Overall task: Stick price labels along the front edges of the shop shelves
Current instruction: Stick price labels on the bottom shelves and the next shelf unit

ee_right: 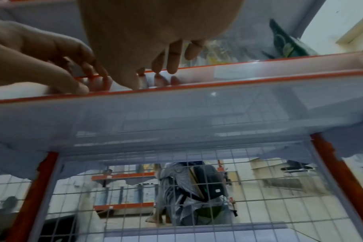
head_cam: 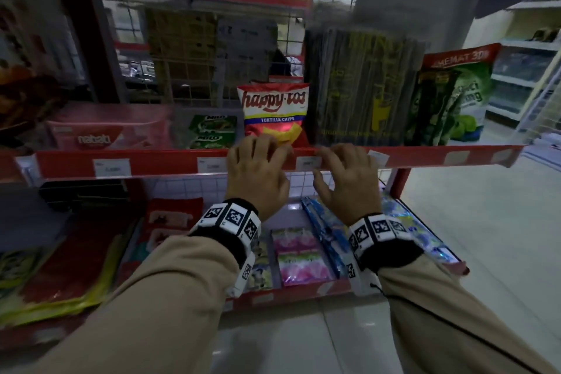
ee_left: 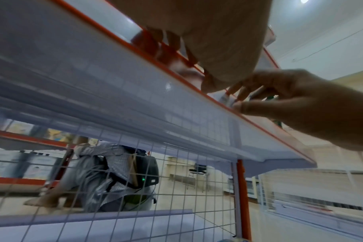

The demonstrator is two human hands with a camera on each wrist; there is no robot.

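From the head camera we see our left hand and right hand spread, fingers draped over the red front edge of the shelf, flanking a white price label stuck below the tortilla chips bag.

At the left wrist, our left fingers lie loosely over that edge.

At the right wrist, our right fingers are straight, their tips on the rail.
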